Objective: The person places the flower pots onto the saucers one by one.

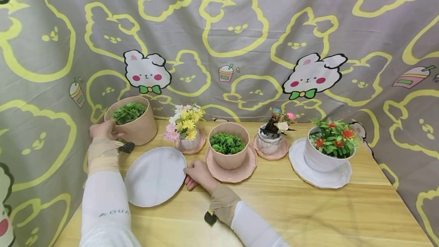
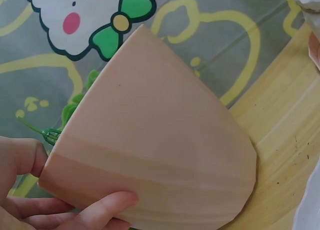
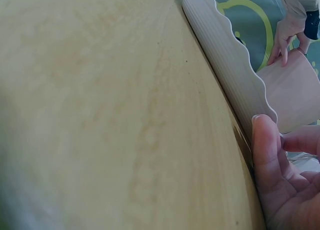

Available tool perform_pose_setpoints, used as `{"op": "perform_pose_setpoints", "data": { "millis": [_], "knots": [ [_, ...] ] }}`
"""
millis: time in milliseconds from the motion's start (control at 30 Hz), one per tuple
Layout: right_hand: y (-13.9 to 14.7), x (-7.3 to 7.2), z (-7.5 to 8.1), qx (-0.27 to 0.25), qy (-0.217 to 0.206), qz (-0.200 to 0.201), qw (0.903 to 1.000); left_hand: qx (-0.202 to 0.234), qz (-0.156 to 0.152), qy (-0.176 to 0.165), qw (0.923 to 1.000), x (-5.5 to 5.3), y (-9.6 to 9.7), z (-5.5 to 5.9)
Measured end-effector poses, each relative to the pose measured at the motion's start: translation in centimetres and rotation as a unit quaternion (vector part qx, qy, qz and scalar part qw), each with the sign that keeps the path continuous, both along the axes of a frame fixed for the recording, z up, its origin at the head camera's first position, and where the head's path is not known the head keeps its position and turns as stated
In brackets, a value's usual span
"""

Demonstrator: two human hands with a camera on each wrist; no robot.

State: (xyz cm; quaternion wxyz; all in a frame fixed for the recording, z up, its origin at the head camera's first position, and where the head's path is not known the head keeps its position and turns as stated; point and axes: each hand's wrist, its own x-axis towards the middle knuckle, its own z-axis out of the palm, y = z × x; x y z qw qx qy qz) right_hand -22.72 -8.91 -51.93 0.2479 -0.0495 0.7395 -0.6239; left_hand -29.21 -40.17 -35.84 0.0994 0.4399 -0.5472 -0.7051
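My left hand (image 1: 103, 129) grips the rim of a large pinkish-beige flowerpot (image 1: 140, 129) holding green leaves (image 1: 129, 113), at the back left of the table. The left wrist view shows the thumb (image 2: 107, 207) along the pot's outer wall and other fingers at its rim. In front of this pot lies a large white plate (image 1: 156, 178) with a scalloped rim. My right hand (image 1: 200, 174) pinches the plate's right edge between thumb and finger. Seen from the right wrist, the plate's wavy side (image 3: 225, 50) stands low over the wood.
Along the back are a small pot of yellow and pink flowers (image 1: 186, 125), a pink pot of green leaves (image 1: 233, 159) on a pink saucer (image 1: 214, 169), and a small white pot (image 1: 269, 143). Further right, a white pot of orange flowers (image 1: 324, 159) stands on a white plate (image 1: 302, 169). A patterned curtain (image 1: 192, 37) hangs behind.
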Motion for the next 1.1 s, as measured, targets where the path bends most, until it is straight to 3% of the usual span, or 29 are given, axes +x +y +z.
{"op": "perform_pose_setpoints", "data": {
  "millis": [267, 400, 667, 867, 1100],
  "knots": [
    [0.0, 0.2, 0.1, -0.006, 0.006, -0.002, 1.0, -0.029, -0.058, 0.004, 0.9979, 1.3, 0.0, 0.5],
    [0.0, 0.2, 0.1, -0.005, 0.005, -0.001, 1.0, -0.033, -0.077, 0.022, 0.9962, 1.8, -0.4, 0.7],
    [0.0, 0.0, 0.1, -0.005, 0.002, 0.003, 1.0, -0.051, -0.144, 0.037, 0.9876, 3.0, -1.3, 1.3],
    [0.0, 0.1, 0.1, -0.002, 0.007, 0.004, 1.0, -0.066, -0.224, 0.062, 0.9704, 4.3, -2.3, 1.5],
    [0.2, 0.2, 0.4, 0.0, 0.008, 0.005, 1.0, -0.076, -0.309, 0.084, 0.9442, 6.1, -2.4, 2.5]
  ]
}}
